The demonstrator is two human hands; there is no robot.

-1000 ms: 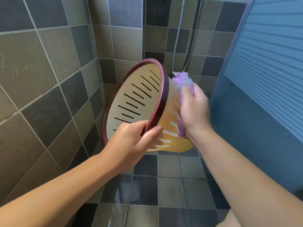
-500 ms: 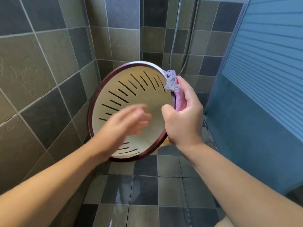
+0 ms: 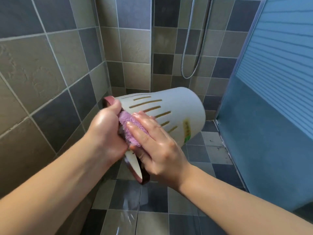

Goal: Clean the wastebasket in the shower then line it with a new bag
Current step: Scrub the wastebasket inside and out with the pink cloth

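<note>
Shower stall walls [image 3: 55, 68]: square tiles, olive and dark grey, pale grout, meeting at a corner. Floor [image 3: 199, 168]: matching tiles, wet sheen near the bottom. Metal shower hose [image 3: 186, 48]: hangs looped against the back wall. Right side: blue ribbed door panel [image 3: 277, 68], daylight-lit.

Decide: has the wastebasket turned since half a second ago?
Yes. The wastebasket has swung round: its base now points toward the blue door, its dark rim toward the left tiled wall.
</note>
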